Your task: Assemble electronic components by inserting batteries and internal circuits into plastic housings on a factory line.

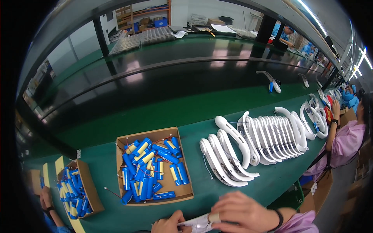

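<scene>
At the lower edge, my left hand grips one end of a white plastic housing, thumb and fingers bent around it. The housing's lower part is cut off by the picture's edge. My right hand, with a dark band at the wrist, closes its fingers over the other end, where a small beige patch shows; I cannot tell what that is. Just beyond my hands sits a shallow cardboard box of loose blue battery packs with pale yellow sides and thin wires. White curved housings lie in a row at right.
A smaller cardboard box of battery packs stands left, beside another person's hand. Beyond the green bench runs a black conveyor belt carrying curved parts. A co-worker in pink works at right, near a green crate.
</scene>
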{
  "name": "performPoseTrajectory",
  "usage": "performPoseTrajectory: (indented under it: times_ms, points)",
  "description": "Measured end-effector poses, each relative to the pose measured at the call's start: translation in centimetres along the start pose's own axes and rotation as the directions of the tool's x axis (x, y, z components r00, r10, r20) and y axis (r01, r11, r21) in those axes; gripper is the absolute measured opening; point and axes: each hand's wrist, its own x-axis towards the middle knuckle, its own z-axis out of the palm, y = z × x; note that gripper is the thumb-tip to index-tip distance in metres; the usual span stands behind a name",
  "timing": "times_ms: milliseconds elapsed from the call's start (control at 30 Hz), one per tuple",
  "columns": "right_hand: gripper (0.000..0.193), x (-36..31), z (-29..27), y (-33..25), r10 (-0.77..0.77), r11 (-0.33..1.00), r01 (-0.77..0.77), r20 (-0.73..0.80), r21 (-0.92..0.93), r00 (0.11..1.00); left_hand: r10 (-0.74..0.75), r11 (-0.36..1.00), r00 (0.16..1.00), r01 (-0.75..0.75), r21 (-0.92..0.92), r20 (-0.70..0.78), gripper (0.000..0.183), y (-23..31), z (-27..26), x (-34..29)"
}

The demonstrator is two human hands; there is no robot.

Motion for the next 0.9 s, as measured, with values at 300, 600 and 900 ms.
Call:
performPoseTrajectory:
  times_ms: [300,600,900]
  points:
    - [0.021,15.1,3.1,10.7,-0.139,0.657,0.04,-0.068,-0.753,0.988,0.329,0.941,0.926,-0.306,0.145,-0.184,0.018,0.1,2.0,2.5]
    - [0.029,12.9,1.7,6.2,-0.115,0.88,0.005,-0.202,-0.475,0.973,0.229,0.933,0.876,-0.323,-0.161,-0.425,0.013,-0.9,-0.2,-1.6]
    - [0.04,-2.8,2.2,1.2,0.294,0.259,-0.391,0.314,0.883,0.903,0.152,0.526,0.981,-0.181,-0.831,-0.118,0.022,-1.1,-0.2,-0.8]
